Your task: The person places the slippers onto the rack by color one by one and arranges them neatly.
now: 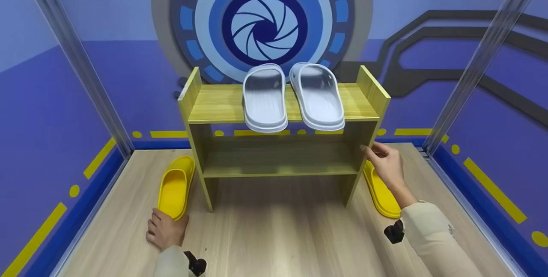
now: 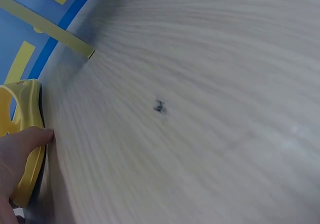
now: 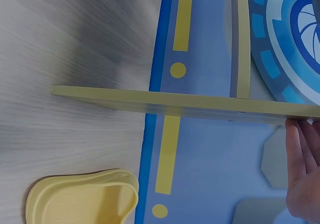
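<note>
My left hand (image 1: pixel 166 229) holds the heel end of a yellow clog (image 1: pixel 173 191) standing on the floor panel left of the rack. In the left wrist view, the thumb (image 2: pixel 35 135) lies along the clog's side. My right hand (image 1: pixel 387 163) grips the right side panel of a two-tier wooden shoe rack (image 1: pixel 280 174), with one digit over its front edge. The right wrist view has the fingers (image 3: pixel 296 149) against the panel's outer face. Another yellow clog (image 1: pixel 383 195) lies right of the rack, partly hidden by the right hand and forearm.
Two pale grey clogs (image 1: pixel 266 97) sit side by side on the rack's top shelf, openings toward me. Blue printed walls (image 1: pixel 128 75) enclose the back and sides, with metal posts (image 1: pixel 83 67) at the corners. The wood-look base (image 1: pixel 278 234) extends in front of the rack.
</note>
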The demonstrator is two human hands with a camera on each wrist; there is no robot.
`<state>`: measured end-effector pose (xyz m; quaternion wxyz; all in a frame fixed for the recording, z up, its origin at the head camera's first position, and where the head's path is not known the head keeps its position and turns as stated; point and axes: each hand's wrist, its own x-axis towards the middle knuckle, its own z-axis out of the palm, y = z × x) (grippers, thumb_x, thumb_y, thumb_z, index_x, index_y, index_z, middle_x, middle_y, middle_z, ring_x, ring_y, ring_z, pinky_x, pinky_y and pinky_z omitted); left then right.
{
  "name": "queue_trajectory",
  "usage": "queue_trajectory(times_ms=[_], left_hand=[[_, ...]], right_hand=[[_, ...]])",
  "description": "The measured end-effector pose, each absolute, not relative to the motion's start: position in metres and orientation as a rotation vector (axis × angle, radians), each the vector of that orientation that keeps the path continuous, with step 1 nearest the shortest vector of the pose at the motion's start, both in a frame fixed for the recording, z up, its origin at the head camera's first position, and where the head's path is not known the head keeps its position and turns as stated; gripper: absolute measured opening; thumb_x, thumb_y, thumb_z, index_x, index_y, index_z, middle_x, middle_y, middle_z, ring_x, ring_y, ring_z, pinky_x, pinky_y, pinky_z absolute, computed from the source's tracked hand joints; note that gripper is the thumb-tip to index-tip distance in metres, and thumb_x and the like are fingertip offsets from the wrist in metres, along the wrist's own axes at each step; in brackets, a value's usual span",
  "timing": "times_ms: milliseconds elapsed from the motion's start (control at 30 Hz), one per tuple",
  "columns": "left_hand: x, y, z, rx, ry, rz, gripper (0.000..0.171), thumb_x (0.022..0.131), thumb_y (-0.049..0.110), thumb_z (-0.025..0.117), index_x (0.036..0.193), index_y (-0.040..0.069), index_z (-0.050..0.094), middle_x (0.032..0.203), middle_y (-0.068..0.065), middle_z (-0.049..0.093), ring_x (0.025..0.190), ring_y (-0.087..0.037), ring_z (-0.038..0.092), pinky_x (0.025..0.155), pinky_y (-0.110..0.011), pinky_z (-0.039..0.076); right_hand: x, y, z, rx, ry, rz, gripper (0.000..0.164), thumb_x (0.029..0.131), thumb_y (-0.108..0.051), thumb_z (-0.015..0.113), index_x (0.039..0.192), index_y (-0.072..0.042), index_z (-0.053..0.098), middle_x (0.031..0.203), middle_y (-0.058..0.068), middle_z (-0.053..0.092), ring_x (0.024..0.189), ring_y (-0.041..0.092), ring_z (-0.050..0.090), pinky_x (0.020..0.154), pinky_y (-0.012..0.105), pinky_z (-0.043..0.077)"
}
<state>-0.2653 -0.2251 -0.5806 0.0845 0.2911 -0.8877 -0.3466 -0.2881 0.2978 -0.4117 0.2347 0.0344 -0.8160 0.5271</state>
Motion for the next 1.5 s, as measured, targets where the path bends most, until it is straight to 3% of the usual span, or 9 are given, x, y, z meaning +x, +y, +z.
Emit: queue_trajectory(times_ms=[200,567,800,1000,1500], left_hand=[[-0.267,-0.224,-0.581,0.886,-2.651,-1.008,0.096,0.073,0.031,0.065,0.132,-0.011,0.002,0.126,-0.033,0.016,0.118,-0.046,0.011,0.091,-0.058,0.006],[-0.272,-0.223,-0.576,0.957,-2.68,-0.953,0.092,0.076,0.03,0.064,0.131,-0.013,0.005,0.123,-0.035,0.02,0.116,-0.047,0.014,0.091,-0.06,0.007],[-0.271,-0.227,-0.576,0.954,-2.643,-0.937,0.083,0.075,0.027,0.067,0.127,-0.013,0.016,0.116,-0.034,0.027,0.109,-0.046,0.024,0.091,-0.056,0.015],[-0.271,-0.232,-0.574,0.877,-2.555,-0.956,0.079,0.072,0.023,0.069,0.125,-0.014,0.022,0.111,-0.033,0.033,0.101,-0.044,0.032,0.091,-0.052,0.024],[-0.269,-0.258,-0.557,0.736,-2.562,-1.026,0.084,0.072,0.03,0.068,0.13,-0.011,0.022,0.116,-0.031,0.035,0.105,-0.043,0.031,0.091,-0.051,0.022]], right_hand=[[-0.27,0.283,-0.392,0.089,-2.257,1.45,0.034,0.086,-0.017,0.058,0.111,0.006,0.058,0.1,0.02,0.06,0.079,0.012,0.056,0.068,0.014,0.045],[-0.27,0.283,-0.392,0.074,-2.261,1.453,0.034,0.085,-0.018,0.058,0.111,0.004,0.058,0.099,0.018,0.06,0.079,0.013,0.056,0.069,0.015,0.044],[-0.27,0.283,-0.393,0.083,-2.263,1.442,0.035,0.085,-0.019,0.058,0.111,0.005,0.058,0.1,0.018,0.06,0.079,0.011,0.056,0.069,0.014,0.044],[-0.27,0.283,-0.394,0.093,-2.259,1.409,0.034,0.085,-0.019,0.059,0.108,0.005,0.06,0.096,0.019,0.061,0.078,0.019,0.058,0.067,0.014,0.044],[-0.291,0.301,-0.416,0.046,-2.291,1.393,0.044,0.082,-0.035,0.06,0.112,-0.003,0.06,0.098,0.011,0.062,0.083,0.018,0.057,0.07,0.018,0.045]])
